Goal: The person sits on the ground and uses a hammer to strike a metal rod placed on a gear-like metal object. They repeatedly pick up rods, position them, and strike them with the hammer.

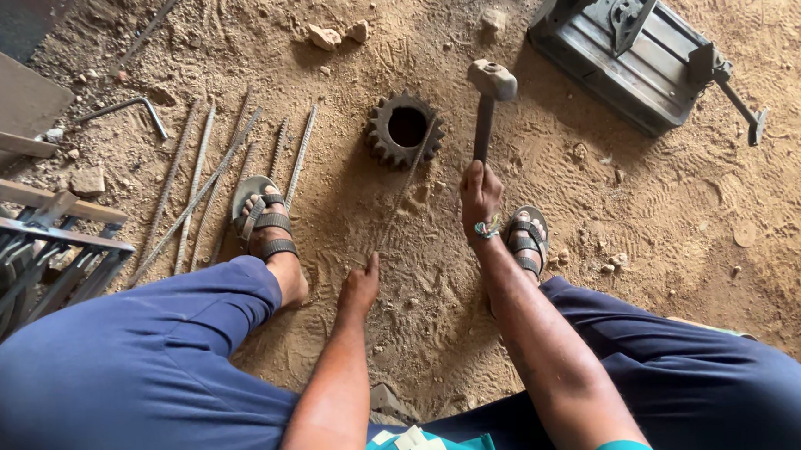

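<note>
My right hand (479, 195) grips the wooden handle of a hammer (489, 85), whose steel head is raised just right of a rusty gear wheel (403, 129) lying flat on the sandy ground. My left hand (359, 287) pinches the near end of a thin ribbed steel rod (405, 188). The rod runs up from my fingers and its far end rests across the gear's rim. I am squatting, with a sandalled foot on either side of the hands.
Several ribbed steel rods (196, 186) lie on the ground at the left, under my left foot (261, 220). A welded metal frame (22, 243) stands at far left. A grey cutting machine (635, 48) sits at top right. Stones (333, 36) lie behind the gear.
</note>
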